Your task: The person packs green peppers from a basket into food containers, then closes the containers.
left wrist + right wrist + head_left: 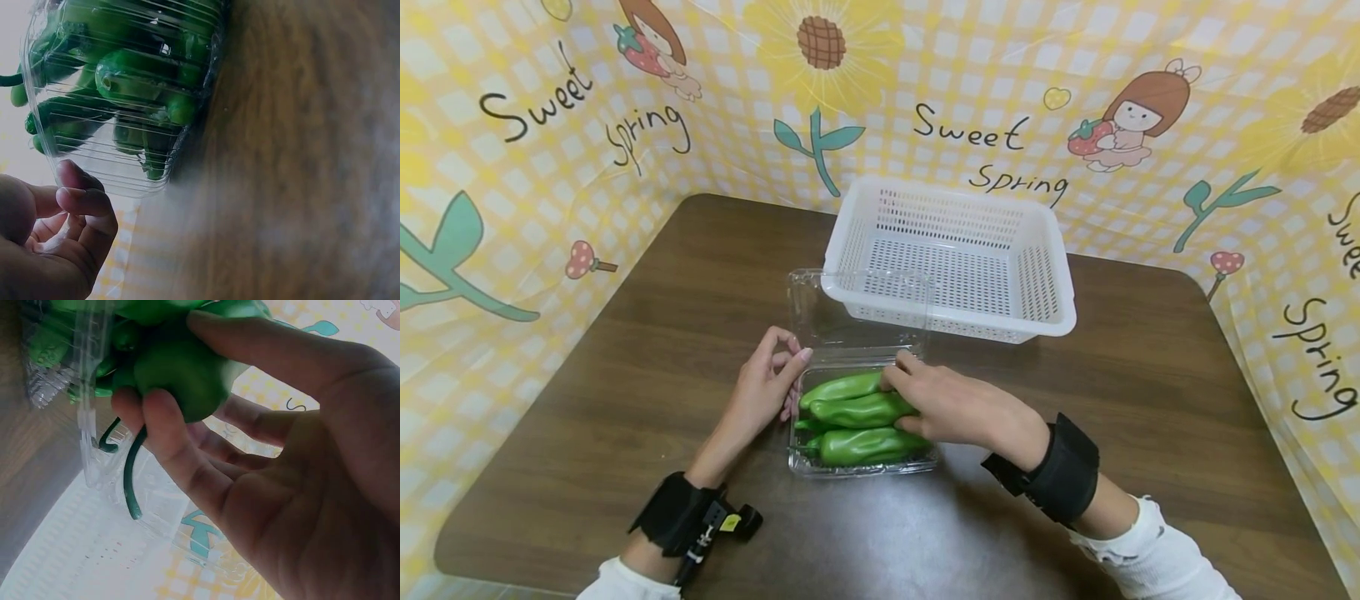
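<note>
A clear plastic clamshell box [865,473] lies on the table with its lid [857,321] tipped back. Several long green peppers [872,448] fill it side by side. At the box's left back corner my left hand [767,383] pinches the rim with curled fingers; the left wrist view shows its fingertips [81,200] at the plastic edge. My right hand [951,404] reaches in from the right and grips the end of a green pepper [181,378] between thumb and fingers. That hand hides the right ends of the upper peppers in the head view.
Behind the box stands a white perforated plastic basket [1060,321], which the lid overlaps in the head view. The brown wooden table [647,333] is bordered by a yellow checked cloth [730,150] with printed flowers and lettering.
</note>
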`<act>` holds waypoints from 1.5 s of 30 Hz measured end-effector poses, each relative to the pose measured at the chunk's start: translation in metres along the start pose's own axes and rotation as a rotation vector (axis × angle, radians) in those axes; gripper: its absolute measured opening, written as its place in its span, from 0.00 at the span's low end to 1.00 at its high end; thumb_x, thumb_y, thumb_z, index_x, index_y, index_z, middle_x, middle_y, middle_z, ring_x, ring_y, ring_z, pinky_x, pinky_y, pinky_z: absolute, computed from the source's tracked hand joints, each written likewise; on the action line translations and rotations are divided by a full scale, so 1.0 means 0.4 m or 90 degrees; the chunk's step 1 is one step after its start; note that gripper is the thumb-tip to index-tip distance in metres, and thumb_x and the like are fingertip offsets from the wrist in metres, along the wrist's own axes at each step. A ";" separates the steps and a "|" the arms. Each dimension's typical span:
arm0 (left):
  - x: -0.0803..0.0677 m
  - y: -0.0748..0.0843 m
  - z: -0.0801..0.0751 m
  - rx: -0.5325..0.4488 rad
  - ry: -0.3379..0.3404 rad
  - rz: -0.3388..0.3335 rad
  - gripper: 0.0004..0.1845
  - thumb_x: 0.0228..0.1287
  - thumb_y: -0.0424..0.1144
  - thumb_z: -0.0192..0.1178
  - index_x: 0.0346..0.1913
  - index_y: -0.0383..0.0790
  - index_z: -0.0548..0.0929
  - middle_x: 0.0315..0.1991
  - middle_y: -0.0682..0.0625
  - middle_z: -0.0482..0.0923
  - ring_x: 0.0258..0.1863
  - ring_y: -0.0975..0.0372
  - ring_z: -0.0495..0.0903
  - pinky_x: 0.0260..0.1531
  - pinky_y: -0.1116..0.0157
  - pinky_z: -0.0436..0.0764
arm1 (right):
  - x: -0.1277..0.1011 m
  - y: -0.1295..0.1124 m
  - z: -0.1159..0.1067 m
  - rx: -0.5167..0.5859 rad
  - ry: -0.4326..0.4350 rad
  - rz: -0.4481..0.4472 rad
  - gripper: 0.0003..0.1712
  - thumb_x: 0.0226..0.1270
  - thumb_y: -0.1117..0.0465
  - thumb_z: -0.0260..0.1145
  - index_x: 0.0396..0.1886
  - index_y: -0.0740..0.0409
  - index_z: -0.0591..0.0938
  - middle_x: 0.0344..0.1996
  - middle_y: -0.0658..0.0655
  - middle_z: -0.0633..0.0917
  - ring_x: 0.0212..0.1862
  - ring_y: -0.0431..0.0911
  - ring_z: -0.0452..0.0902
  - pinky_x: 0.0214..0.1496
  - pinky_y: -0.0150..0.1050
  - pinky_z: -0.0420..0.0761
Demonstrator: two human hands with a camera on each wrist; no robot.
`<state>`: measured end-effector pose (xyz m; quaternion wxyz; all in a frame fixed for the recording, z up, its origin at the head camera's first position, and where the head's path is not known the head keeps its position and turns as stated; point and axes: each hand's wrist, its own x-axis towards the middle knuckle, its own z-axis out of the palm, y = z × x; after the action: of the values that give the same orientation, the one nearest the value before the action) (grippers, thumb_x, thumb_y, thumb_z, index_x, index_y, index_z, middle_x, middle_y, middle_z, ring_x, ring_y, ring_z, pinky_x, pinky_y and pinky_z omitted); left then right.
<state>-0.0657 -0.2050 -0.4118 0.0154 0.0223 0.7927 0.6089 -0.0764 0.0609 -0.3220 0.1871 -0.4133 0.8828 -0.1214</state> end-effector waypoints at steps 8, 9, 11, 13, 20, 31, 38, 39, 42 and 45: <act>-0.002 -0.004 0.003 -0.011 -0.001 -0.005 0.13 0.76 0.46 0.53 0.48 0.41 0.65 0.20 0.38 0.73 0.08 0.54 0.72 0.07 0.58 0.73 | -0.004 0.003 0.009 0.011 0.031 -0.012 0.22 0.68 0.55 0.69 0.56 0.55 0.74 0.45 0.52 0.70 0.34 0.40 0.74 0.38 0.32 0.79; -0.002 -0.004 0.003 -0.013 -0.002 -0.003 0.13 0.76 0.46 0.53 0.48 0.41 0.65 0.20 0.38 0.73 0.08 0.54 0.72 0.07 0.58 0.73 | -0.004 0.004 0.010 0.013 0.037 -0.015 0.21 0.68 0.54 0.69 0.56 0.55 0.74 0.45 0.52 0.70 0.33 0.40 0.73 0.36 0.31 0.78; -0.001 -0.004 0.003 -0.012 -0.003 -0.001 0.13 0.76 0.45 0.53 0.48 0.41 0.65 0.20 0.38 0.73 0.08 0.53 0.71 0.07 0.58 0.73 | -0.005 0.005 0.013 0.015 0.051 -0.022 0.21 0.68 0.51 0.68 0.55 0.54 0.75 0.44 0.52 0.68 0.31 0.40 0.72 0.34 0.30 0.76; 0.001 -0.005 0.003 -0.010 -0.004 0.003 0.13 0.76 0.45 0.53 0.49 0.41 0.65 0.20 0.38 0.73 0.08 0.53 0.71 0.07 0.58 0.73 | -0.004 0.007 0.017 0.011 0.070 -0.034 0.20 0.68 0.50 0.68 0.54 0.53 0.77 0.44 0.51 0.69 0.32 0.39 0.71 0.33 0.30 0.75; 0.001 -0.001 0.004 -0.012 -0.001 -0.001 0.11 0.76 0.44 0.53 0.48 0.42 0.65 0.20 0.39 0.73 0.08 0.54 0.71 0.06 0.58 0.73 | -0.003 0.009 0.027 -0.033 0.135 -0.075 0.18 0.67 0.47 0.68 0.49 0.52 0.80 0.41 0.49 0.71 0.34 0.37 0.69 0.34 0.29 0.75; 0.000 0.001 0.003 -0.011 0.003 -0.004 0.12 0.76 0.45 0.54 0.48 0.42 0.66 0.20 0.39 0.74 0.08 0.53 0.72 0.06 0.57 0.73 | 0.005 0.011 0.038 -0.094 0.182 -0.114 0.17 0.69 0.46 0.67 0.47 0.52 0.81 0.40 0.48 0.74 0.40 0.39 0.67 0.41 0.32 0.77; 0.002 -0.001 0.003 -0.006 0.000 0.003 0.12 0.76 0.44 0.53 0.48 0.40 0.65 0.20 0.38 0.74 0.08 0.53 0.72 0.07 0.57 0.73 | 0.011 0.011 0.040 -0.107 0.191 -0.141 0.17 0.71 0.47 0.65 0.50 0.53 0.82 0.42 0.48 0.78 0.43 0.39 0.71 0.44 0.34 0.78; 0.002 0.000 0.003 -0.006 0.001 0.002 0.12 0.76 0.44 0.53 0.48 0.41 0.66 0.20 0.38 0.74 0.08 0.54 0.72 0.06 0.57 0.73 | 0.012 0.010 0.040 -0.108 0.192 -0.144 0.17 0.71 0.47 0.64 0.50 0.53 0.82 0.42 0.48 0.78 0.43 0.39 0.71 0.44 0.34 0.78; 0.001 0.002 0.003 -0.005 0.003 0.001 0.11 0.76 0.44 0.53 0.48 0.41 0.66 0.20 0.38 0.74 0.08 0.56 0.71 0.06 0.58 0.73 | 0.012 0.010 0.036 -0.107 0.197 -0.151 0.17 0.72 0.47 0.63 0.50 0.53 0.82 0.43 0.49 0.79 0.44 0.39 0.72 0.46 0.34 0.78; 0.002 0.000 0.003 -0.004 0.002 0.002 0.12 0.76 0.44 0.53 0.48 0.41 0.66 0.20 0.38 0.74 0.08 0.56 0.71 0.06 0.58 0.73 | 0.010 0.013 0.022 -0.102 0.225 -0.152 0.20 0.72 0.46 0.63 0.53 0.54 0.82 0.45 0.50 0.80 0.46 0.40 0.74 0.49 0.34 0.79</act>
<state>-0.0665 -0.2037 -0.4121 0.0131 0.0223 0.7910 0.6113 -0.0783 0.0606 -0.3328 -0.0197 -0.5007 0.8536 -0.1426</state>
